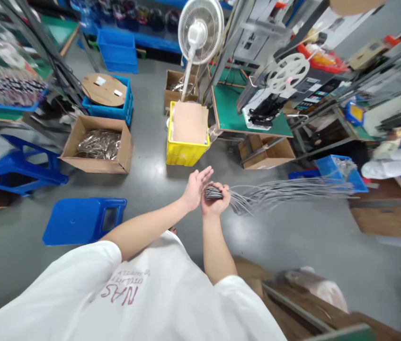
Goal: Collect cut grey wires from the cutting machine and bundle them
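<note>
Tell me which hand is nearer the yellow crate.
Left. The left hand, open, is just below the yellow crate. The right hand, gripping the cable bundle, sits lower and further right.

Around me lies a glossy grey floor [150, 189] with cardboard boxes [97, 144], blue stools [83, 220], a standing fan [200, 31] and a green table [228, 113].

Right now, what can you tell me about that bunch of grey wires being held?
The bundle of grey wires is a thick sheaf of thin, flexible-looking strands. The right hand grips it at one end, where darker tips sit bunched together. The open left hand is flat against that end. From the grip the strands fan out sideways in mid-air, blurred, toward a blue bin.
</note>
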{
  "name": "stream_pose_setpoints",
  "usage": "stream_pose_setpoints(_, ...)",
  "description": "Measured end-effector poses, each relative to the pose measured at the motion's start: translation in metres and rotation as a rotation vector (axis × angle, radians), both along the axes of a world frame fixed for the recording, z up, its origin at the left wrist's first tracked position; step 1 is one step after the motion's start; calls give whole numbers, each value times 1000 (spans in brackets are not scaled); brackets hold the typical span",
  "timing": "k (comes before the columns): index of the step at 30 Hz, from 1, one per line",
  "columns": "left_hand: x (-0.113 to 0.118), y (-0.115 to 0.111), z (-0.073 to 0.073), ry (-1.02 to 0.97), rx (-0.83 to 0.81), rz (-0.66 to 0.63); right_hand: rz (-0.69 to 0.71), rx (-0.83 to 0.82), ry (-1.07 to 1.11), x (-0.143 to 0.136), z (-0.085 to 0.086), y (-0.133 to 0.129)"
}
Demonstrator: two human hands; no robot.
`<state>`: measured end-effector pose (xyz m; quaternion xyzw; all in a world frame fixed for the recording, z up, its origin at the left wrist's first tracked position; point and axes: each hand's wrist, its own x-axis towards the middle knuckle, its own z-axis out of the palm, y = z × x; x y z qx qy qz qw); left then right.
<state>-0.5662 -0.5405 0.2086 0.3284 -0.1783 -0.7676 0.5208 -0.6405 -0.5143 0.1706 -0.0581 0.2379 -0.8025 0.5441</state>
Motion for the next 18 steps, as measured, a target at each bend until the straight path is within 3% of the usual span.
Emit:
stream_pose_setpoints(3, 20, 6, 10, -36, -264, 96, 37, -87, -303, -22, 3, -4)
stream_pose_setpoints(5, 45, 15, -6, -170, -305, 187, 105, -93, -431, -31, -6, -1)
stream_pose_setpoints(10, 129, 61, -76, -520, -114, 241, 200, -48, -676, -32, -43, 14)
stream_pose_setpoints(12, 164, 82, -96, -624, -27, 253, 208, -37, -731, -29, -49, 19)
stream_pose_setpoints(15, 204, 103, -111, -717, 82, 286, 248, 45, -772, -17, -48, 26)
stream_pose_setpoints(18, 220, 104, -116, -759, 159, 314, 256, 185, -713, 0, -47, 26)
